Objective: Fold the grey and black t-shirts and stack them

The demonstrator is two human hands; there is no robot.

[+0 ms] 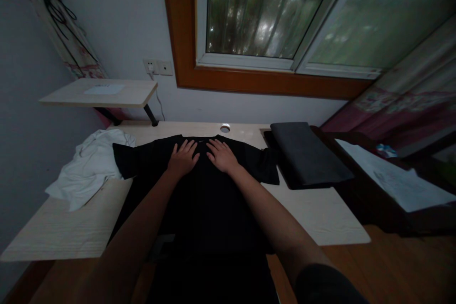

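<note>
A black short-sleeved T-shirt (210,199) lies spread out on the pale wooden desk (317,221), its collar toward the wall and its sleeves out to both sides. My left hand (183,157) rests flat on the shirt just below the collar, fingers apart. Beside it, my right hand (221,154) also presses flat on the fabric with its fingers spread. Neither hand grips the cloth. The lower part of the shirt reaches the desk's front edge, where it merges with dark clothing and is hard to make out.
A crumpled white cloth (92,164) lies at the left, under a raised shelf (103,92). Dark flat folders or a laptop sleeve (308,154) occupy the desk's right side. Farther right, a paper sheet (395,175) lies on dark furniture. A window (263,19) is behind the desk.
</note>
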